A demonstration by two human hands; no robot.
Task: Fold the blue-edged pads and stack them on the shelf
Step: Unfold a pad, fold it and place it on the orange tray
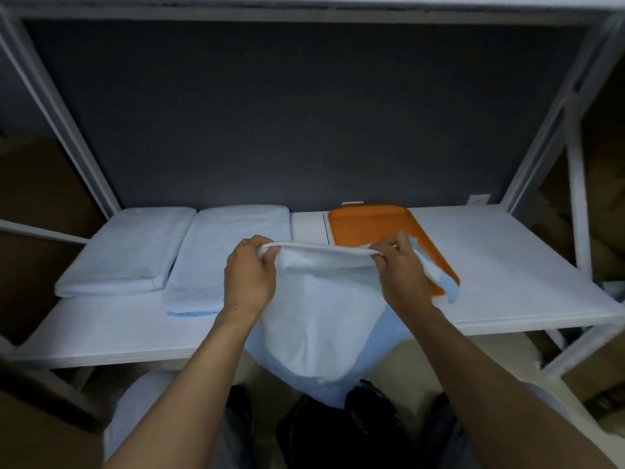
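Head: shelf holds folded pads, tray; left hand, right hand pinch pad.

Two hands are in view, the left hand and the right hand. There are three lots of pads: one hanging pad, one left pile and one middle pile. How many pads each folded pile holds cannot be told. There is one orange tray and one white shelf.
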